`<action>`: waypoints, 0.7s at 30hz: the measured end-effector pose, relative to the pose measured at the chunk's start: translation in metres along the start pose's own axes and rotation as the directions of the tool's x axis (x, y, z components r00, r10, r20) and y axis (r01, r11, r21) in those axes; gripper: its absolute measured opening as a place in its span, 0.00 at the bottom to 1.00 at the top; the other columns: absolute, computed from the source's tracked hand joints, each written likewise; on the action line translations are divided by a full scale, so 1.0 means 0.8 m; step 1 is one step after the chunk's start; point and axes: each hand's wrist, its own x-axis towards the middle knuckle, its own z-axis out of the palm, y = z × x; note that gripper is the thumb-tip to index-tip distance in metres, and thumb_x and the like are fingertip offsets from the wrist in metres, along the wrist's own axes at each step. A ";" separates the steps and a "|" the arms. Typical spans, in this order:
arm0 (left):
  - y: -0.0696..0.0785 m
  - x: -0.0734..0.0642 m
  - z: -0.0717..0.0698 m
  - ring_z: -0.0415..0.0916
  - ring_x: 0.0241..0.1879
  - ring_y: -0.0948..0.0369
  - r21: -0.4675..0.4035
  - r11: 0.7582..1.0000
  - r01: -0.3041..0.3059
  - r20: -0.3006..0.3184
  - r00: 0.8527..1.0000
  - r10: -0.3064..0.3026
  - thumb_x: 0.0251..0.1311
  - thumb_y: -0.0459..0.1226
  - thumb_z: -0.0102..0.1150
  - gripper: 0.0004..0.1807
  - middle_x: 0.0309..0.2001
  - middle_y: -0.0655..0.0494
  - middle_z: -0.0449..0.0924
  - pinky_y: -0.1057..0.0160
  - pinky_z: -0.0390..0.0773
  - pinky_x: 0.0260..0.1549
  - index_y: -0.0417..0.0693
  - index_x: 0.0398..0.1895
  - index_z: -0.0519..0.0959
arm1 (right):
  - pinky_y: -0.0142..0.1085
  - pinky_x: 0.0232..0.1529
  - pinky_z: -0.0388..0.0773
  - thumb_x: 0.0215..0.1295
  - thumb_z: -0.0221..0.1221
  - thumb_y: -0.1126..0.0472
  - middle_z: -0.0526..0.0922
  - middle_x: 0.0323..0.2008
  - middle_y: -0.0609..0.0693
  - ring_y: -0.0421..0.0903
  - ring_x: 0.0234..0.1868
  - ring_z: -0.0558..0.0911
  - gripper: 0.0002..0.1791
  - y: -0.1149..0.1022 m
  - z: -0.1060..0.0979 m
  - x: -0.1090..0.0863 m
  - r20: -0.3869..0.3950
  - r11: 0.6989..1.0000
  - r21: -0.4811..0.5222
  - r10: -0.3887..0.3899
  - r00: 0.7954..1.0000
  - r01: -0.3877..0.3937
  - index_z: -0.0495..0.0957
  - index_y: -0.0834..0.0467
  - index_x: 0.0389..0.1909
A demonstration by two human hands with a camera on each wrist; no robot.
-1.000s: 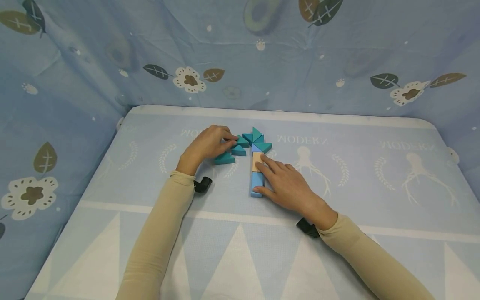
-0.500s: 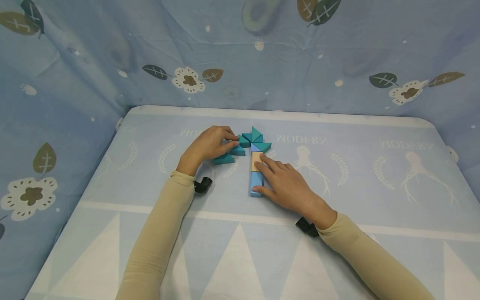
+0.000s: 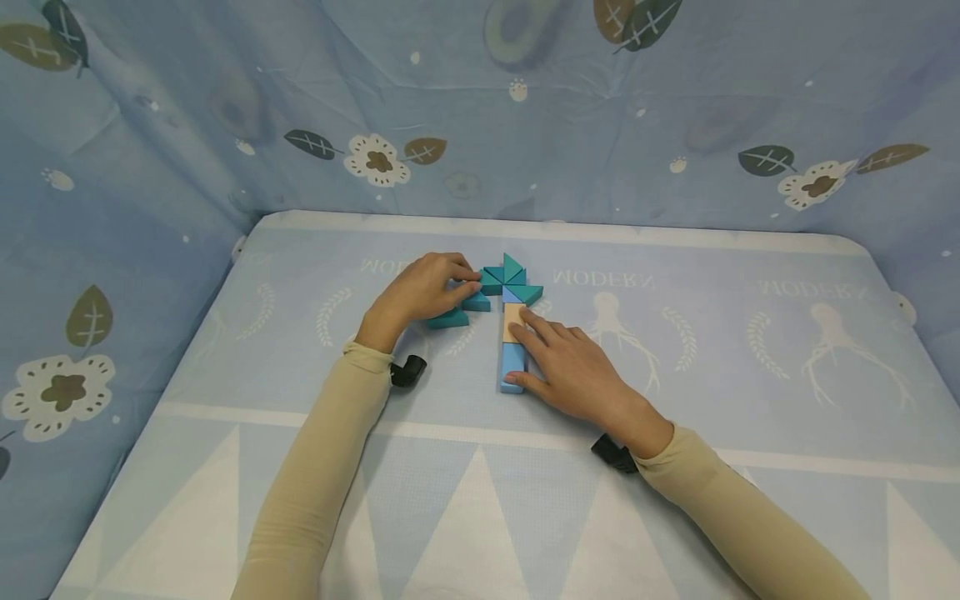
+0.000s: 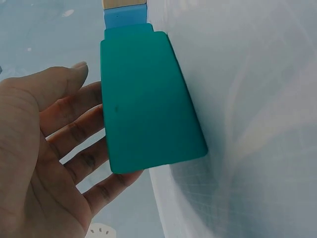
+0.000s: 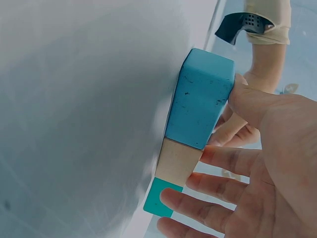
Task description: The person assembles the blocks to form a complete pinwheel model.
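Note:
My left hand (image 3: 423,292) pinches a teal triangular block (image 3: 492,289) between thumb and fingers, at the left side of a pinwheel-like cluster of triangular blocks (image 3: 513,268). Below the cluster runs a column: a small blue-violet triangle (image 3: 512,293), a natural wood block (image 3: 513,321) and a light blue block (image 3: 513,358). My right hand (image 3: 573,371) rests along the column's right side; its fingertips touch the wood block and its thumb the blue block (image 5: 200,99). Under the left hand lie two loose teal triangles, the nearer teal block (image 4: 148,99) filling the left wrist view.
The blocks stand on a table with a pale blue patterned cloth (image 3: 675,533). A blue printed curtain (image 3: 480,100) rises behind the table and on its left. Each wrist carries a black camera mount (image 3: 407,372).
My left hand has slid the teal triangular block slightly right, up against the pinwheel cluster. My right hand stays where it was on the column.

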 end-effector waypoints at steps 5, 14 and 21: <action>-0.001 0.001 0.001 0.79 0.49 0.53 0.003 1.000 -0.004 0.000 1.000 0.004 0.70 0.44 0.54 0.19 0.51 0.50 0.81 0.53 0.78 0.51 0.46 0.56 0.82 | 0.54 0.59 0.73 0.65 0.57 0.38 0.62 0.73 0.58 0.57 0.67 0.72 0.39 0.000 0.000 0.000 -0.006 1.000 -0.003 0.000 1.000 0.000 0.66 0.58 0.70; -0.001 0.001 0.002 0.79 0.48 0.54 0.009 1.000 0.001 0.010 1.000 -0.001 0.70 0.45 0.54 0.19 0.52 0.51 0.80 0.53 0.78 0.50 0.46 0.57 0.81 | 0.54 0.57 0.74 0.65 0.58 0.38 0.63 0.73 0.58 0.57 0.66 0.73 0.39 0.000 0.001 -0.001 -0.017 1.000 -0.006 -0.004 1.000 0.004 0.67 0.59 0.69; 0.000 0.001 0.001 0.79 0.46 0.55 0.007 1.000 0.010 0.010 1.000 -0.010 0.70 0.45 0.55 0.19 0.52 0.51 0.81 0.54 0.78 0.48 0.46 0.57 0.81 | 0.54 0.58 0.74 0.65 0.57 0.38 0.62 0.73 0.58 0.57 0.66 0.72 0.39 -0.001 0.001 -0.001 -0.012 1.000 0.001 0.001 1.000 -0.001 0.67 0.59 0.70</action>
